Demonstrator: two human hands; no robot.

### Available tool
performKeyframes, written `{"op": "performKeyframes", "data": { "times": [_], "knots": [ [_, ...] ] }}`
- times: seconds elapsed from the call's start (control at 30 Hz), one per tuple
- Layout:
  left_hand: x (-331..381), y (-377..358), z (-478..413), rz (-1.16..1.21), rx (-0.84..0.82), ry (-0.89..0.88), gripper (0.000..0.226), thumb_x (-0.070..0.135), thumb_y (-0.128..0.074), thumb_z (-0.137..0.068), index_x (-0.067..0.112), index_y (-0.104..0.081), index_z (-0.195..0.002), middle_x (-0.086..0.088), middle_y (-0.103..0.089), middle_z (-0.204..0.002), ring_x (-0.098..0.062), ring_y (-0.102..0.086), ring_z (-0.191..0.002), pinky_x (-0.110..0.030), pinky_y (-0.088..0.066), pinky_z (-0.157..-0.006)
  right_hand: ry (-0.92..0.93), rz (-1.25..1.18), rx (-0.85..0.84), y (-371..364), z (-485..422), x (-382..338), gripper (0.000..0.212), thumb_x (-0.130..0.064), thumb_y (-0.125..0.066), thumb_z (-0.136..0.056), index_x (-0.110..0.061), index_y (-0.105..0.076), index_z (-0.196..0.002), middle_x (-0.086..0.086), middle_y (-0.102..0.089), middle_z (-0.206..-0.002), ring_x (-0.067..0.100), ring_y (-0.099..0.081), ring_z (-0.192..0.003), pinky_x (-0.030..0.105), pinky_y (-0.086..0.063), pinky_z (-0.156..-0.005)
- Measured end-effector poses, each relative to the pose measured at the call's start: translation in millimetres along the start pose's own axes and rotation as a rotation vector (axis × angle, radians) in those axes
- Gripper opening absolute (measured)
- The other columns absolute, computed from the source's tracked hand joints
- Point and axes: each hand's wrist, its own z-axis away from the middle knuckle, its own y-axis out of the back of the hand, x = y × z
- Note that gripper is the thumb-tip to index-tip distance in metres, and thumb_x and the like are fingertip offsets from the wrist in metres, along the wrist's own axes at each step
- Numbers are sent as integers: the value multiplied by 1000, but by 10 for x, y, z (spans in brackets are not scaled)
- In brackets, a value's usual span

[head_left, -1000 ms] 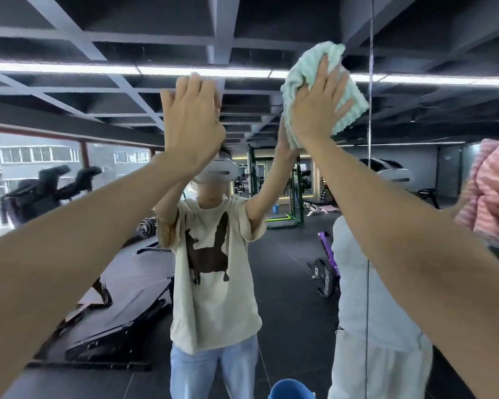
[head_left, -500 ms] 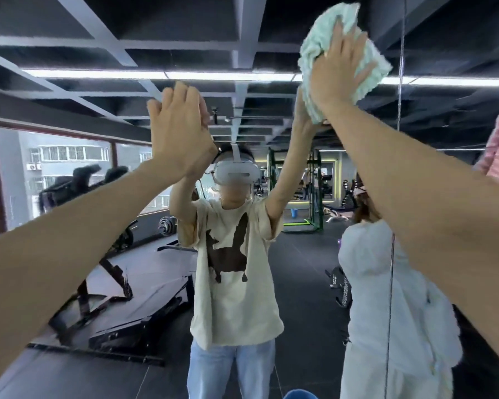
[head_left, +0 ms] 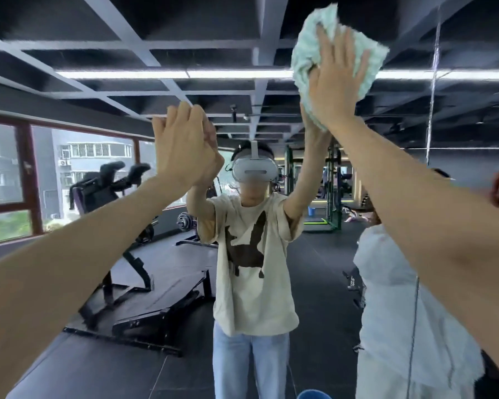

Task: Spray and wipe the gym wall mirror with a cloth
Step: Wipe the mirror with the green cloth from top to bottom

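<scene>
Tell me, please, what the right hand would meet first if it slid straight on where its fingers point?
Only more glass, probably: the right hand presses the pale green fluffy cloth to the wall mirror, fingers upward, and the way looks free to the picture's top.

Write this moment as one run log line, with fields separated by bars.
step: wipe | right hand: presses green cloth on mirror, high | left hand: open, flat on mirror

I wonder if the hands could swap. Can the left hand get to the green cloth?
Probably yes. The left hand lies flat on the mirror, holding nothing. The cloth sits higher and to its right, under the right hand, with only bare glass between them.
</scene>
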Motion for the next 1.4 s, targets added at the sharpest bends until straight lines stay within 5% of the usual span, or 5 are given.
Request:
{"op": "performKeyframes", "data": {
  "times": [0.53,0.8,1.1,1.3,1.4],
  "knots": [
    [-372,14,800,38,-156,-54,27,6,-58,-62,17,-40,-79,2,-36,-88,-25,-42,-92,-24,-7,-69,802,181,-247,-633,3037,-367,67,-40,-47,-79,-23,-32,-143,0,-40,-149,25,-28,-138,55,-8,-113],
    [-441,180,1005,-33,-219,15,29,3,-48,-72,5,-49,-102,-12,-48,-105,-29,-42,-101,-36,-27,-85,52,33,-121,-388,1675,-705,65,-27,-36,-97,-26,-4,-153,4,-1,-161,25,2,-148,52,8,-115],
    [-214,-98,1589,-1,-214,-28,24,10,-55,-74,9,-51,-98,-8,-48,-104,-26,-41,-100,-34,-23,-85,664,173,-188,-735,3023,-270,80,-46,-58,-88,-25,-13,-151,2,-16,-159,25,-14,-146,54,1,-115],
    [-79,-235,1646,-24,-166,-109,21,24,-65,-76,16,-53,-91,-3,-50,-100,-23,-43,-97,-32,-23,-81,-335,-69,-29,-362,2034,326,61,-24,-29,-101,-24,3,-153,10,3,-161,29,6,-147,56,7,-116],
    [-2,-221,1574,-5,-141,-110,17,16,-60,-75,15,-53,-91,-3,-49,-100,-23,-43,-96,-32,-23,-81,-494,-114,-22,-243,1827,357,60,-23,-27,-101,-21,0,-154,10,3,-161,29,6,-147,59,2,-116]
  ]
}}
